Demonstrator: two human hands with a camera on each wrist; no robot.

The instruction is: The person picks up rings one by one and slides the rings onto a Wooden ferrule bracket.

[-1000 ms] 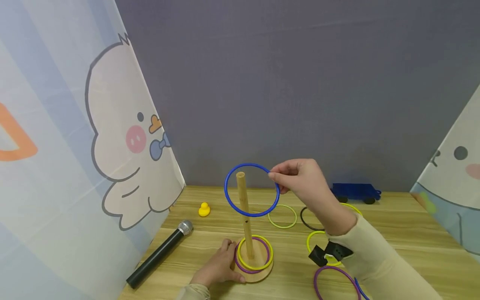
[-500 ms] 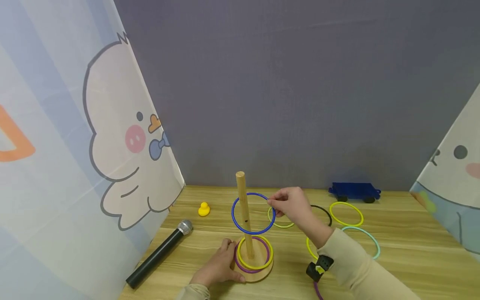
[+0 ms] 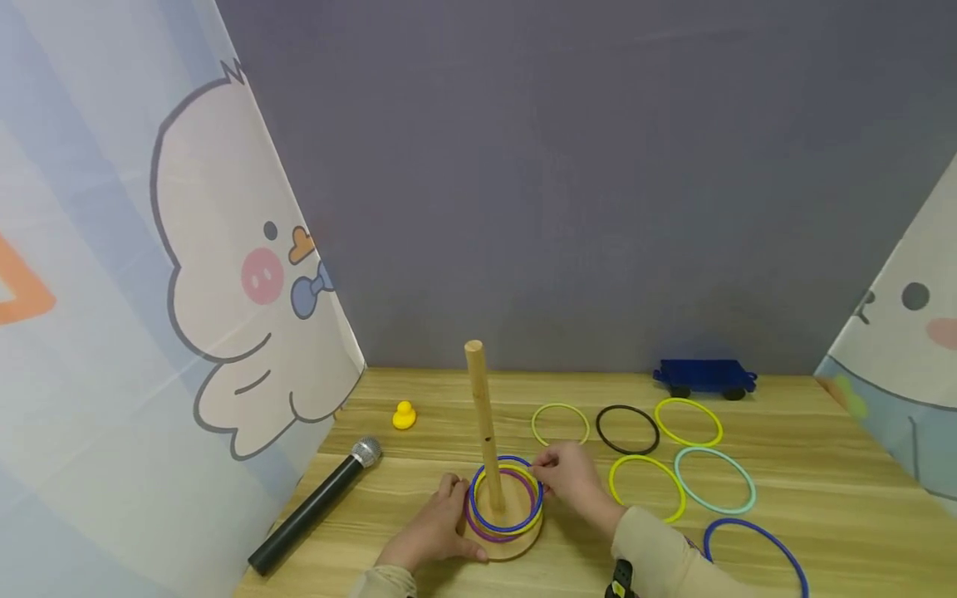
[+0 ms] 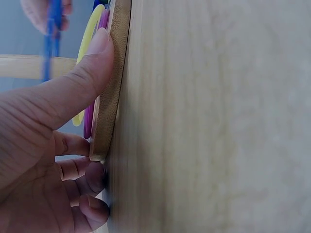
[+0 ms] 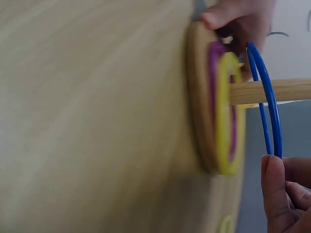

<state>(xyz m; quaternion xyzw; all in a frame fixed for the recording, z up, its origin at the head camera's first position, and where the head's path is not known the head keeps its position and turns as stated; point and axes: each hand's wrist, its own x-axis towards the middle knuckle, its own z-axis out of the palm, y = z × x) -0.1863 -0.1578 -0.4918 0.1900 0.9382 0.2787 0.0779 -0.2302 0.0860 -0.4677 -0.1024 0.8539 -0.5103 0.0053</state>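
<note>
Blue ring (image 5: 275,119) encircles 1 peg (image 3: 482,407), right hand (image 3: 571,476) pinching it, left hand (image 3: 429,527) gripping base (image 3: 517,549).

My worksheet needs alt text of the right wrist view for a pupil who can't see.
A right hand pinches a blue ring around a wooden peg, which appears sideways. Nearer the round base, gripped by a left hand, a yellow ring and a purple ring also circle the peg.

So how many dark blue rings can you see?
2. One dark blue ring is around the wooden peg, pinched by the right hand; the other ring lies on the table, lower right, partly out of view. The sleeve might hide more.
</note>
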